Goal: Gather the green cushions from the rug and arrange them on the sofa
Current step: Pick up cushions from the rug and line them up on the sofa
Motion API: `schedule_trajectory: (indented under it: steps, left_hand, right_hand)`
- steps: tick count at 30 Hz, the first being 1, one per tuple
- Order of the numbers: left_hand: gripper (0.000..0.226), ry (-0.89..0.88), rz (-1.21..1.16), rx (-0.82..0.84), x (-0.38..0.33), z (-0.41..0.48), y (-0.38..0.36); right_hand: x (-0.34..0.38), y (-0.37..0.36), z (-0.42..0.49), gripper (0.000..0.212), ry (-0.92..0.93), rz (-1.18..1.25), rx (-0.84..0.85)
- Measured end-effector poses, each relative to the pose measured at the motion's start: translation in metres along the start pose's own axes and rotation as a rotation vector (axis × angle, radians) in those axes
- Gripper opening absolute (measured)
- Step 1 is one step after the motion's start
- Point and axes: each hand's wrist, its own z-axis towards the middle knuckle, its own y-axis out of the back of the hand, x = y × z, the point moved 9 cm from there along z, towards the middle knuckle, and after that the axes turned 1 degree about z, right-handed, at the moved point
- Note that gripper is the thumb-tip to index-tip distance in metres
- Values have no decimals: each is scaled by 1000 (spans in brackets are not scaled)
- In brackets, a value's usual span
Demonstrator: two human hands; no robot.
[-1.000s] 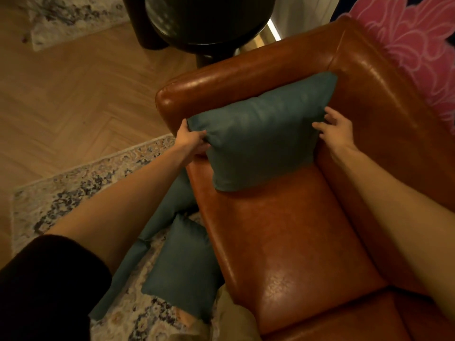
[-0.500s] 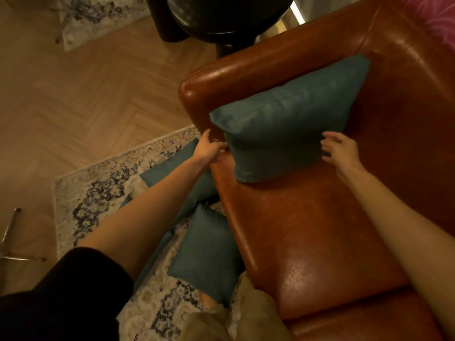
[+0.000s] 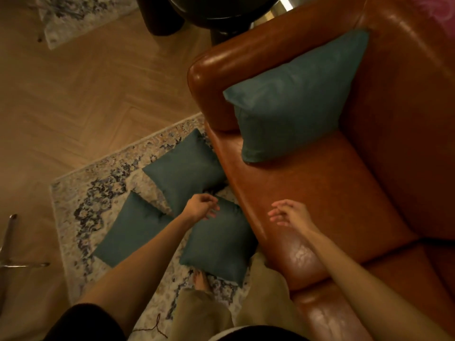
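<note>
Hands: both are off the sofa cushion [image 3: 293,99] since 0.5 s ago and drawn back twd the body; view has swung down onto the rug [image 3: 98,193].
L hand [image 3: 200,207]: over the top corner of the near cushion [image 3: 219,244], fingers loosely curled, holding nothing; can't tell if it touches.
R hand [image 3: 290,214]: above the front of the sofa [image 3: 332,193] seat, fingers relaxed & a bit spread, holding nothing.
Sofa cushion: green, propped upright in the corner btwn armrest & backrest, bottom edge on the seat.
Near cushion: green, flat on the rug, right edge against the sofa front, a bare foot [image 3: 200,279] just beside it.
Far cushion [image 3: 183,171]: green, on the rug by the sofa front, below the armrest.
Left cushion [image 3: 130,232]: green, on the rug, partly hidden by the L forearm, corner just beside the far one.
Floor [image 3: 86,94]: wood herringbone round the rug.
Behind armrest: dark round table [image 3: 221,8].
</note>
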Motion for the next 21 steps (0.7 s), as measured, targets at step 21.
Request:
schedule_trajectory:
  steps: [21]
  left_hand:
    - [15, 82, -83, 116, 274, -32, 73]
  right_hand:
    - [-251, -167, -58, 21, -190, -13, -270]
